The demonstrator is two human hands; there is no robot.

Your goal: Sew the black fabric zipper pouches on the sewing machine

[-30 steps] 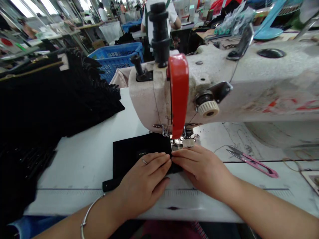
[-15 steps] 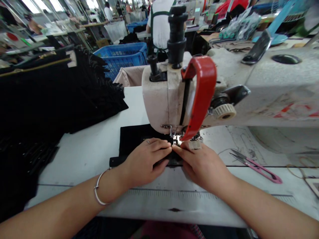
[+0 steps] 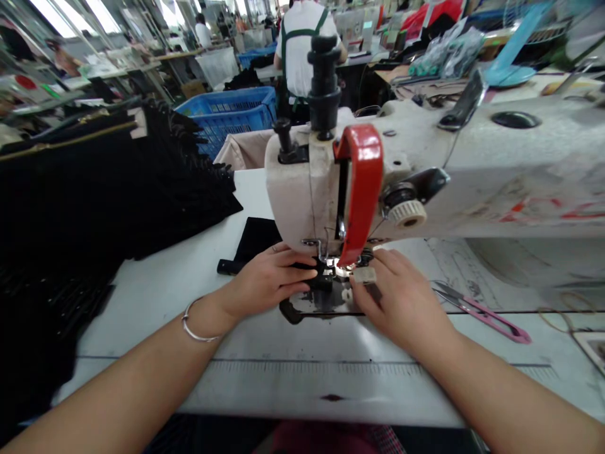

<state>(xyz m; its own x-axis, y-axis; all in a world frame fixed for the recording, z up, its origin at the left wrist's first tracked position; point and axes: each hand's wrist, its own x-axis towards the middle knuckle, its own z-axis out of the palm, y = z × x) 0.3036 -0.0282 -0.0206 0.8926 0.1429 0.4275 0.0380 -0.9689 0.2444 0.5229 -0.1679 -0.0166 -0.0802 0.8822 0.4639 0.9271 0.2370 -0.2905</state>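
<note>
My left hand point(image 3: 269, 277), a bangle at its wrist, lies with fingers stretched out on a black fabric piece point(image 3: 258, 236). The piece has a narrow folded strip along its near side and reaches under the head of the sewing machine point(image 3: 290, 195). My right hand point(image 3: 406, 302) rests to the right of the lit needle area, fingers apart, a beige wrap on one finger. Its fingertips are close to the presser foot, and I see no fabric in them. Between my hands the metal needle plate point(image 3: 326, 302) is partly exposed. The machine head hides the fabric's far right part.
Pink-handled thread snips point(image 3: 496, 318) lie right of my right hand. A tall stack of black garments point(image 3: 104, 195) covers the table's left side. Behind stand a blue crate point(image 3: 227, 120) and a person in a white top point(image 3: 300, 50). A ruler strip point(image 3: 312, 367) runs along the front.
The black fabric has turned and its near edge has shifted back, uncovering the needle plate. My hands, close together before, are apart: the left slightly left, the right further right. The view shifted slightly.
</note>
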